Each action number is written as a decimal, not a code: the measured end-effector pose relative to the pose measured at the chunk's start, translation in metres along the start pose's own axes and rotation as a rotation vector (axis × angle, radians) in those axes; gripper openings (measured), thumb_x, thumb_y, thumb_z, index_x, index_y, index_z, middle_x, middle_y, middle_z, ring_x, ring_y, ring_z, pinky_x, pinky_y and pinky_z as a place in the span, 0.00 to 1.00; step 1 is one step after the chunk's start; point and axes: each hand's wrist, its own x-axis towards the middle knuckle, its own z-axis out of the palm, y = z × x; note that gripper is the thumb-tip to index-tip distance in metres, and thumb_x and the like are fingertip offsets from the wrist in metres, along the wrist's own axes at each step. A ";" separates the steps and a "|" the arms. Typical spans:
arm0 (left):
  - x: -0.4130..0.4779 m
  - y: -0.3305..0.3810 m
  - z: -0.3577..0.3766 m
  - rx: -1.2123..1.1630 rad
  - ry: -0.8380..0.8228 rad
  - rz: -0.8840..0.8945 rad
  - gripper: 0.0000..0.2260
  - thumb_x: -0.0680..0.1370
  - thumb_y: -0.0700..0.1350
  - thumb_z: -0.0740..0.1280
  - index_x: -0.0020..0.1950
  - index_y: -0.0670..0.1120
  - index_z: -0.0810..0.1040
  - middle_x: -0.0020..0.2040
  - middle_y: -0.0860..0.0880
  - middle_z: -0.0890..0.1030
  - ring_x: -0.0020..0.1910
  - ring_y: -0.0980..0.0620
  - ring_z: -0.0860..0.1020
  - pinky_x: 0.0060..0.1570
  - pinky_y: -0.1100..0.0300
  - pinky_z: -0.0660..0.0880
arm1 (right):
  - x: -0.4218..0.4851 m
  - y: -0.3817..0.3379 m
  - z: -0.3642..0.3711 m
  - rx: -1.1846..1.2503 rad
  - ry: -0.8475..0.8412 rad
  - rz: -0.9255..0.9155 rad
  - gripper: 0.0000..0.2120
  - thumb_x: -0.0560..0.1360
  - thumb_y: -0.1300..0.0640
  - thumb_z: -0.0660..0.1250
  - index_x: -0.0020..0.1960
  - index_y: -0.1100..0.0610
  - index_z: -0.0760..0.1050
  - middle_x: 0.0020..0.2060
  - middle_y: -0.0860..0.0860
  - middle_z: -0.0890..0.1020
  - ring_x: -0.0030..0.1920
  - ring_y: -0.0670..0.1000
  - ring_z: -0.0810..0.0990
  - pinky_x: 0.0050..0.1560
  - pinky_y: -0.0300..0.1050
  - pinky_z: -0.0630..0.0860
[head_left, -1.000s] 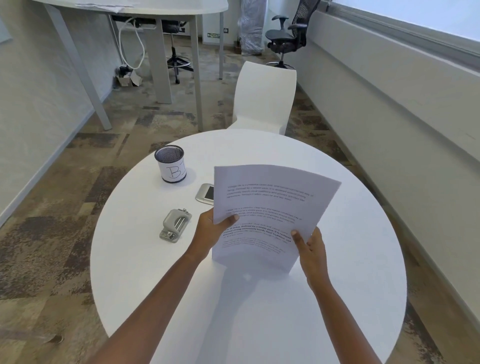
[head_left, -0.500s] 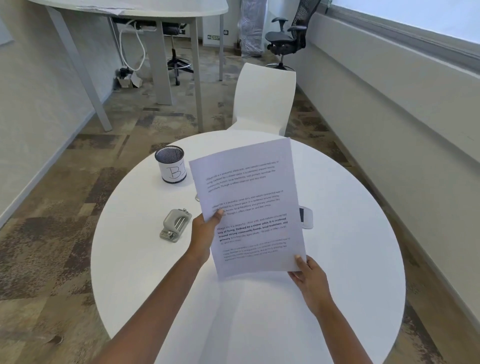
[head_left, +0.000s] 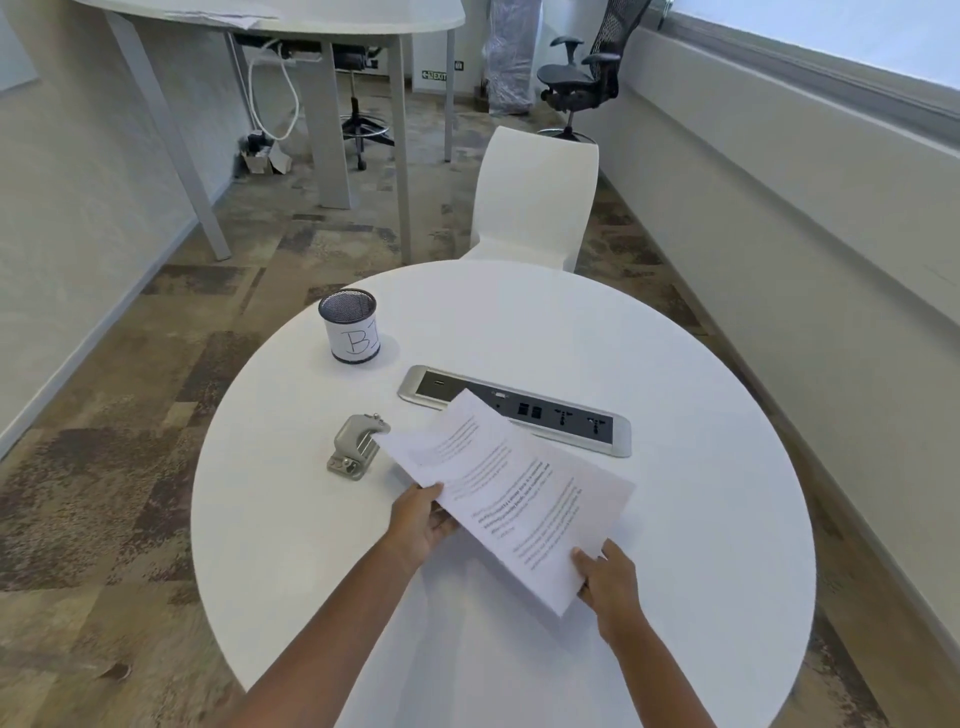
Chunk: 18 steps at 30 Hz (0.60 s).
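White printed paper (head_left: 511, 488), whether one sheet or a thin stack I cannot tell, is held low over the round counter (head_left: 675, 571), turned at a slant. Its far-left corner reaches toward the hole punch (head_left: 356, 447) and its near corner points back at the person. The left hand (head_left: 418, 522) pinches the left long edge, thumb on top and fingers curled underneath. The right hand (head_left: 605, 574) pinches the near-right corner in the same way, so both sets of fingers are clamped on the paper. The shadow under the near part suggests that end is off the surface. Whether the far corner touches the counter is unclear.

Paper like this should be very light and limp. It will likely sag or fold wherever it is unsupported, crease under a hard squeeze, and fan or slide apart if there are several leaves. A two-point hold on opposite edges looks the sensible one, since it keeps the paper taut and flat. A light pinch near the margins, clear of the text, should be enough. If an edge has to go into the punch, I would judge it best to grip close behind that edge, where the paper is stiffest.

The grey metal hole punch sits just beside the paper's far-left corner. A power socket panel (head_left: 571, 415) is set into the counter, and the paper's far edge partly covers it. A mesh cup (head_left: 350, 332) with a handwritten label stands farther back on the left, and a white chair (head_left: 535, 197) is at the far side.
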 end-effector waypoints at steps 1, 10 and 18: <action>0.002 0.000 -0.007 0.008 0.023 -0.018 0.17 0.80 0.36 0.58 0.69 0.36 0.67 0.45 0.41 0.78 0.39 0.47 0.76 0.27 0.58 0.79 | 0.001 0.000 -0.005 -0.037 0.018 -0.001 0.11 0.76 0.69 0.60 0.57 0.60 0.71 0.49 0.57 0.78 0.48 0.58 0.77 0.47 0.51 0.76; 0.020 0.009 -0.060 0.263 0.169 0.058 0.10 0.77 0.32 0.61 0.57 0.32 0.75 0.52 0.34 0.78 0.34 0.48 0.72 0.35 0.58 0.69 | 0.010 -0.003 -0.061 -0.263 -0.075 0.074 0.10 0.76 0.67 0.60 0.57 0.61 0.72 0.54 0.63 0.79 0.50 0.59 0.78 0.60 0.60 0.73; 0.025 0.012 -0.043 0.804 0.051 0.281 0.07 0.75 0.31 0.61 0.46 0.39 0.77 0.44 0.42 0.76 0.43 0.47 0.72 0.44 0.57 0.67 | 0.009 -0.026 -0.050 -0.417 -0.060 -0.190 0.13 0.76 0.68 0.60 0.56 0.60 0.77 0.44 0.54 0.83 0.43 0.55 0.82 0.45 0.49 0.78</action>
